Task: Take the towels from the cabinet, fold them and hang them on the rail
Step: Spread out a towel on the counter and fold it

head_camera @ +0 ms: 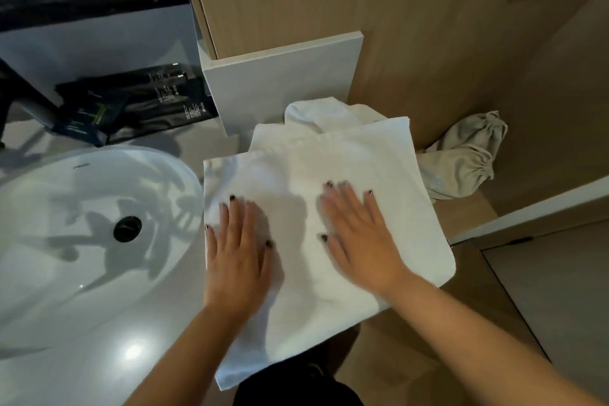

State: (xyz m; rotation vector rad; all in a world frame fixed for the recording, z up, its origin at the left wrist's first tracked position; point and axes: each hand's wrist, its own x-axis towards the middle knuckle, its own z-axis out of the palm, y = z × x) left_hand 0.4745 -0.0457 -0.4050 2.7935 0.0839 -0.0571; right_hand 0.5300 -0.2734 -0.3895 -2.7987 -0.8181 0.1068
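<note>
Both my palms lie flat on the white towel (316, 155), which is spread on the counter (204, 142) just right of the sink (82, 208), its near edge hanging over the counter's front toward me. My left hand (239, 250) presses near the towel's left edge, fingers straight and slightly spread; my right hand (357, 237) presses nearer the middle, fingers straight and close together. Neither hand pinches any cloth. A second white towel (316, 114) sits bunched behind the first, partly under it, against the wall.

I judge I am smoothing a fold. The worry is the overhang: with that much cloth off the front edge, lifting both hands at once could let the towel slide to the floor. Its left edge also touches the sink rim, so a push that way could drop a corner into the basin. The lump behind may keep the far side from lying flat. A beige drawstring bag (468, 155) lies just beside the towel's right edge and could snag. I see no rail here.
</note>
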